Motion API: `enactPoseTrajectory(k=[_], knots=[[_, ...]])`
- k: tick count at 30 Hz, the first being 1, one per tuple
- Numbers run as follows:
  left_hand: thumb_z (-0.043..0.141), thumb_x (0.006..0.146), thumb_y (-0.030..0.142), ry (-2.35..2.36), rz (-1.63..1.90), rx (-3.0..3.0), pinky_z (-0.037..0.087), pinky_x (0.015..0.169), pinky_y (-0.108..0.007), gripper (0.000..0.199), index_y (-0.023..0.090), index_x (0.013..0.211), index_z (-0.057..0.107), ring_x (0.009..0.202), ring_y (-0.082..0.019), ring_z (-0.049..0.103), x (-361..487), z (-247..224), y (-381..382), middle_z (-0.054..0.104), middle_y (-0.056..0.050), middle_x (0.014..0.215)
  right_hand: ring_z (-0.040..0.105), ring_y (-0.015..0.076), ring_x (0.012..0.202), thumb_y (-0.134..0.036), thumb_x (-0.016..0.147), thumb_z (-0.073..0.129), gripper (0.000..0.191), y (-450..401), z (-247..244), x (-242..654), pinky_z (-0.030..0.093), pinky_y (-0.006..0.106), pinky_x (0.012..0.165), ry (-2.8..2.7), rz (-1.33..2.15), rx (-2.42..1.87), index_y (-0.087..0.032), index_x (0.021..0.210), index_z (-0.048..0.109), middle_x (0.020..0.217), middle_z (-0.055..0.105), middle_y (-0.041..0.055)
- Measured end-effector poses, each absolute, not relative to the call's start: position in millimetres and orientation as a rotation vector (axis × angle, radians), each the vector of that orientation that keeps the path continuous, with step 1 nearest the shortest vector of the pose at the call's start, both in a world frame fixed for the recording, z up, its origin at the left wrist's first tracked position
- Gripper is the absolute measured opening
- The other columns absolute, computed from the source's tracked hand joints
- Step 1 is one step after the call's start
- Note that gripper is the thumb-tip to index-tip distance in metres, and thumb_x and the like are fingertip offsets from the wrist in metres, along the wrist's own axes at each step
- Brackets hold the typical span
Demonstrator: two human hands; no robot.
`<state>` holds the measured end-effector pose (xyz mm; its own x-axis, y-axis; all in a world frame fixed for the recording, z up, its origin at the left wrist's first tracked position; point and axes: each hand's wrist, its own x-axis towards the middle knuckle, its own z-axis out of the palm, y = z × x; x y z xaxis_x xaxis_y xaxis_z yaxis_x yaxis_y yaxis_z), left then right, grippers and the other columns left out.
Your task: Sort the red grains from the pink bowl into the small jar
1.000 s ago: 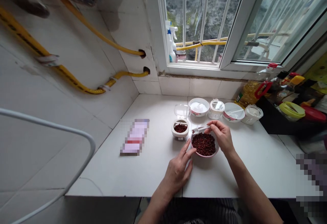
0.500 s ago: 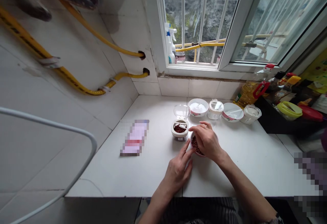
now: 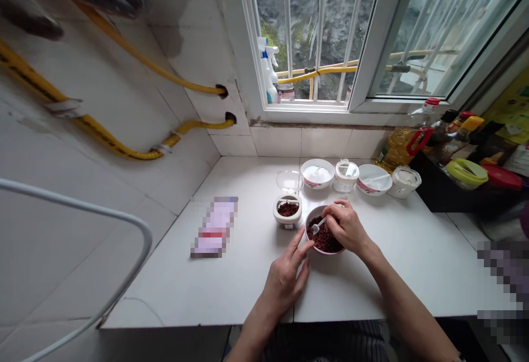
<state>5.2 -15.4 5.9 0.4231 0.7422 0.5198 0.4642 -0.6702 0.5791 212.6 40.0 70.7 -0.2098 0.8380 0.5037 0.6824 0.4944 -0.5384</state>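
Observation:
A small white spoon [image 3: 316, 228] is pinched in my right hand [image 3: 346, 227], its scoop end down at dark red-brown dried grains [image 3: 326, 240] that look like peppercorns. They fill the lower part of a pinkish-rimmed bowl [image 3: 307, 220]. My left hand [image 3: 286, 271] rests with stretched fingers against the bowl's left rim, its thumb apart and nothing gripped. Just left of the bowl stands a seasoning jar [image 3: 288, 219], its clear lid [image 3: 289, 181] flipped up and the same kind of dark red grains inside.
Behind are a bowl of white powder or grains [image 3: 317, 173], a lidded jar [image 3: 346, 176], a bowl with a white spoon [image 3: 374, 179] and another jar [image 3: 405, 182]. An oil bottle [image 3: 403, 144] and condiments stand right. A blurred pink packet-like item [image 3: 215, 227] lies left.
My right hand has moved from the jar's edge back over the bowl, bringing the spoon with it out of the jar. The left hand stays at the bowl. The view has shifted slightly.

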Motion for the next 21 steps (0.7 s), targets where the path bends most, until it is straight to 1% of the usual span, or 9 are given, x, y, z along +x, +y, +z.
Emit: enactPoseTrajectory(k=[3, 6, 9, 10, 12, 14, 16, 18, 21], knots=[[0.045, 0.094, 0.007, 1.028, 1.115, 2.318, 0.061, 0.082, -0.029, 0.046, 0.025, 0.137, 0.047, 0.092, -0.017, 0.073, 5.5, 6.3, -15.4, 0.046, -0.017, 0.152, 0.064, 0.0204, 0.072, -0.016, 0.084, 0.047, 0.019, 40.0, 72.2, 214.2, 0.047, 0.038, 0.089, -1.826, 0.375, -1.303, -0.024, 0.073, 0.06, 0.062, 0.069, -0.0002], [0.045, 0.094, 0.008, 1.017, 1.122, 2.29, 0.061, 0.082, -0.028, 0.045, 0.025, 0.136, 0.048, 0.091, -0.016, 0.073, 5.8, 7.4, -15.2, 0.045, -0.017, 0.152, 0.063, 0.0185, 0.062, -0.02, 0.083, 0.047, 0.017, 39.8, 74.8, 219.9, 0.049, 0.034, 0.078, -1.661, 0.584, -1.331, -0.023, 0.073, 0.06, 0.054, 0.065, -0.0021], [0.046, 0.094, 0.008, 1.006, 1.124, 2.278, 0.061, 0.08, -0.028, 0.042, 0.025, 0.133, 0.049, 0.089, -0.015, 0.073, 5.5, 8.7, -14.8, 0.045, -0.017, 0.152, 0.061, 0.0159, 0.052, -0.024, 0.082, 0.048, 0.015, 40.2, 75.2, 224.5, 0.049, 0.028, 0.062, -1.5, 0.806, -1.328, -0.021, 0.076, 0.061, 0.054, 0.065, -0.0026], [0.046, 0.095, 0.008, 1.006, 1.121, 2.279, 0.062, 0.08, -0.028, 0.042, 0.025, 0.133, 0.049, 0.089, -0.015, 0.073, 5.3, 8.9, -14.7, 0.046, -0.017, 0.152, 0.061, 0.0156, 0.051, -0.024, 0.082, 0.047, 0.015, 40.5, 74.9, 225.4, 0.048, 0.027, 0.059, -1.482, 0.829, -1.327, -0.021, 0.076, 0.061, 0.054, 0.065, -0.0025], [0.045, 0.095, 0.009, 1.01, 1.115, 2.284, 0.062, 0.079, -0.029, 0.041, 0.025, 0.133, 0.049, 0.088, -0.015, 0.073, 5.0, 9.2, -14.5, 0.046, -0.017, 0.152, 0.061, 0.0162, 0.054, -0.022, 0.082, 0.047, 0.015, 41.1, 73.8, 226.0, 0.05, 0.03, 0.066, -1.544, 0.757, -1.326, -0.021, 0.074, 0.061, 0.054, 0.065, -0.0024], [0.045, 0.095, 0.009, 1.016, 1.114, 2.29, 0.062, 0.079, -0.029, 0.041, 0.024, 0.133, 0.049, 0.086, -0.014, 0.073, 5.0, 9.1, -14.4, 0.045, -0.018, 0.152, 0.062, 0.0179, 0.061, -0.018, 0.081, 0.047, 0.017, 41.5, 72.3, 225.6, 0.05, 0.036, 0.081, -1.687, 0.602, -1.314, -0.022, 0.071, 0.06, 0.053, 0.066, -0.0025], [0.046, 0.095, 0.009, 1.014, 1.125, 2.293, 0.062, 0.078, -0.028, 0.041, 0.024, 0.132, 0.05, 0.084, -0.014, 0.073, 5.2, 8.9, -14.3, 0.046, -0.018, 0.151, 0.063, 0.0191, 0.066, -0.014, 0.08, 0.047, 0.019, 41.6, 70.6, 224.8, 0.046, 0.04, 0.092, -1.81, 0.491, -1.29, -0.023, 0.07, 0.06, 0.054, 0.066, -0.0028], [0.046, 0.094, 0.008, 1.011, 1.136, 2.287, 0.061, 0.079, -0.028, 0.04, 0.024, 0.131, 0.05, 0.084, -0.014, 0.073, 5.4, 8.9, -14.1, 0.046, -0.017, 0.151, 0.063, 0.0193, 0.068, -0.012, 0.08, 0.046, 0.021, 41.3, 69.3, 224.3, 0.045, 0.041, 0.094, -1.863, 0.473, -1.274, -0.024, 0.071, 0.061, 0.055, 0.067, -0.0032], [0.046, 0.094, 0.008, 1.005, 1.142, 2.279, 0.061, 0.078, -0.027, 0.04, 0.024, 0.13, 0.051, 0.083, -0.013, 0.073, 5.4, 9.6, -14.2, 0.046, -0.016, 0.152, 0.064, 0.0191, 0.066, -0.011, 0.08, 0.046, 0.022, 40.8, 69.2, 225.5, 0.046, 0.04, 0.092, -1.861, 0.534, -1.264, -0.023, 0.071, 0.061, 0.054, 0.067, -0.0037]])
